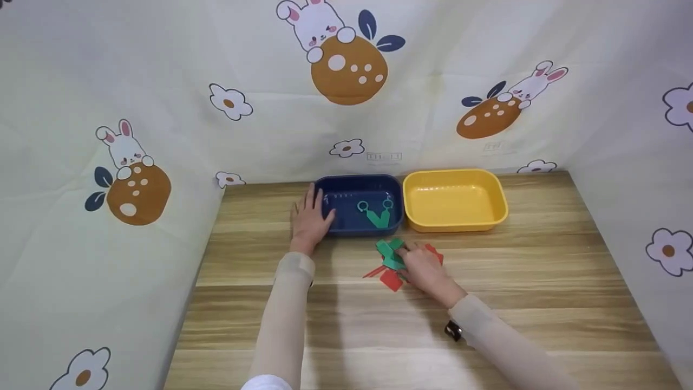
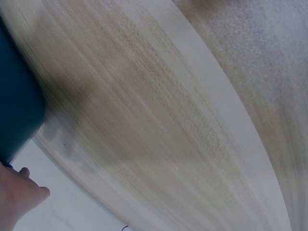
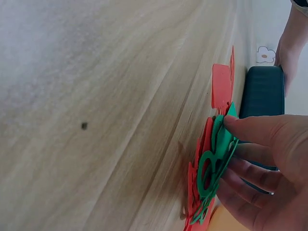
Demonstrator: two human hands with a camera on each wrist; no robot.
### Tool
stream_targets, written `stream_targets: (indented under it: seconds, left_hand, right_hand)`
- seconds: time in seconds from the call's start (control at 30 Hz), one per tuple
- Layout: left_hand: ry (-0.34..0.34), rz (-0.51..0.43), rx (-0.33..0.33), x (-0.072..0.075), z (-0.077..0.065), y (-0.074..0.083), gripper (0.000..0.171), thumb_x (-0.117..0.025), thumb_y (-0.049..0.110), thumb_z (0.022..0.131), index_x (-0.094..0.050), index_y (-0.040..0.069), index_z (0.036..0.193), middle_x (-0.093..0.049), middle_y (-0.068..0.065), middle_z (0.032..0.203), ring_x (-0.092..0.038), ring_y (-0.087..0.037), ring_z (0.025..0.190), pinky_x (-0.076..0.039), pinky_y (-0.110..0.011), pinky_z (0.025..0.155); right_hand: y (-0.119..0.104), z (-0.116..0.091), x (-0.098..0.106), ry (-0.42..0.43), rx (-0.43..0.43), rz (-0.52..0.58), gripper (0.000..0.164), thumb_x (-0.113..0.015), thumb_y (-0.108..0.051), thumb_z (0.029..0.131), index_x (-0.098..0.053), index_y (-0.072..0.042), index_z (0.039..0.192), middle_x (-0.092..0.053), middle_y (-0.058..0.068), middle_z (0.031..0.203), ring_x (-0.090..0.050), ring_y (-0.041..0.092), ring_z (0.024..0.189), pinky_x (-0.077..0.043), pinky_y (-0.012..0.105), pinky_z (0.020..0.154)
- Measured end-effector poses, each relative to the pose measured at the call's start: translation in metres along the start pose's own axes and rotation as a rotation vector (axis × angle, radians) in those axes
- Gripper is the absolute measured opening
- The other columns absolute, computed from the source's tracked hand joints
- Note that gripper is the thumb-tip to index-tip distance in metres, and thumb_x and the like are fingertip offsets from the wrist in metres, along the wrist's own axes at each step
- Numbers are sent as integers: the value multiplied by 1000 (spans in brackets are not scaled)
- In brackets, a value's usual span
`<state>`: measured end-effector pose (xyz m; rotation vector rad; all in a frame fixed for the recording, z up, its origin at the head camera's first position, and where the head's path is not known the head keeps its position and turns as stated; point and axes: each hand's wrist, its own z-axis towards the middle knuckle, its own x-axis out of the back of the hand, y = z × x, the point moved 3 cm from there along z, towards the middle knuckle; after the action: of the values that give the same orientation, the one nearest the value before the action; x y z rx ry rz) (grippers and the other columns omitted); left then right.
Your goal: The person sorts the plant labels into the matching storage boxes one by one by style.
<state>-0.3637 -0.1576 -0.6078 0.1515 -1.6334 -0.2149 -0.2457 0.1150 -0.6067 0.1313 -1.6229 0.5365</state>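
My left hand (image 1: 309, 219) lies at the left rim of the dark blue bin (image 1: 357, 234), fingers stretched along its side; the left wrist view catches part of the hand (image 2: 21, 195) beside the bin's wall (image 2: 19, 96). In front of the bins lies a pile of flat plastic tags with ring ends, red tags (image 1: 391, 280) and green tags (image 1: 385, 249). My right hand (image 1: 427, 268) is over this pile. Its thumb and fingers pinch a green tag (image 3: 224, 142) above red tags (image 3: 222, 86). Two green tags (image 1: 379, 219) lie inside the blue bin.
A yellow bin (image 1: 455, 228) stands right beside the blue one, both near the back edge of the wooden table (image 1: 243, 325). Patterned cloth (image 1: 260, 146) rises behind the bins and along both sides.
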Motion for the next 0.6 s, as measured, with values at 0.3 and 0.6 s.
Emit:
stream_targets:
  seconds: [0.3,0.6]
  left_hand:
    - [16,-20,-7,1,-1,1,73,-41,54,100,-22,17,160,-7,-5,170,-22,-35,153,-16,-59,123]
    - [16,5,-14,1,-2,0,73,-40,54,101,-20,18,160,-6,-5,170,-23,-34,153,-15,-57,125]
  right_hand:
    - [-1,2,-1,11,-16,26,42,-80,-13,82,-68,-2,120,-64,17,116,-62,30,100,-58,46,84]
    - [-2,1,-1,92,14,22,36,-82,-4,76,-70,-1,110,-63,13,104,-63,28,92,-59,42,74]
